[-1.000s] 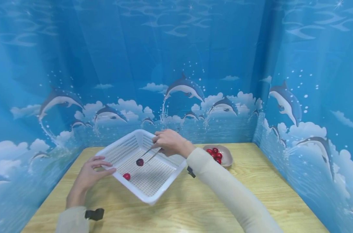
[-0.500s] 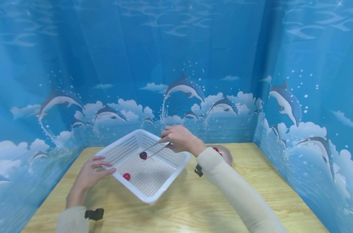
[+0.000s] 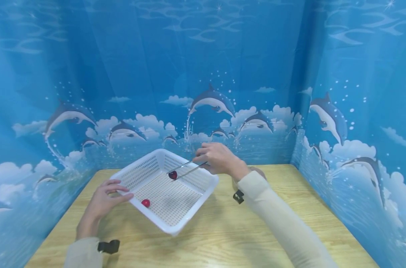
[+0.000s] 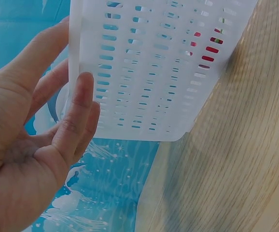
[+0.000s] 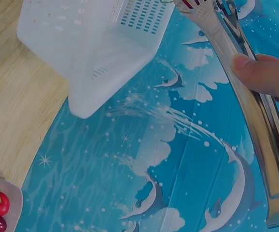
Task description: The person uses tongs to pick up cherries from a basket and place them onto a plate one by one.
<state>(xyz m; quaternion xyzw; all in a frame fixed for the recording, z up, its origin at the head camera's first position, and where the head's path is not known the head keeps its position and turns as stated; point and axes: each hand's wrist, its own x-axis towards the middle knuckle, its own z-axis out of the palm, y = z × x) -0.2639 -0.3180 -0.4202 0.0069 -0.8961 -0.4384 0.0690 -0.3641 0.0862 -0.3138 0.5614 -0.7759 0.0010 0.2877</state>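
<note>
A white perforated basket (image 3: 189,203) stands cornerwise on the wooden table. My left hand (image 3: 117,191) rests against its left corner, thumb and straight fingers touching the wall; the left wrist view shows the left hand (image 4: 57,96) flat on the slotted basket wall (image 4: 154,63). My right hand (image 3: 203,162) hovers over the basket's far right side and pinches metal tongs (image 3: 186,171). The tong tips hold a dark red cherry (image 3: 173,175) above the basket floor. A brighter red cherry (image 3: 145,203) lies on the floor near the left corner. The right wrist view shows my thumb on the tongs (image 5: 248,92).
A small bowl (image 5: 11,195) with several red cherries sits on the table right of the basket; in the head view my right forearm covers most of it. Blue dolphin-print curtains enclose the table on three sides. Bare wood (image 3: 223,230) lies in front of the basket.
My right hand has lifted the tongs and the dark cherry up and to the right, from mid-basket toward its far right rim. My forearm now covers the bowl. The left hand has stayed put.
</note>
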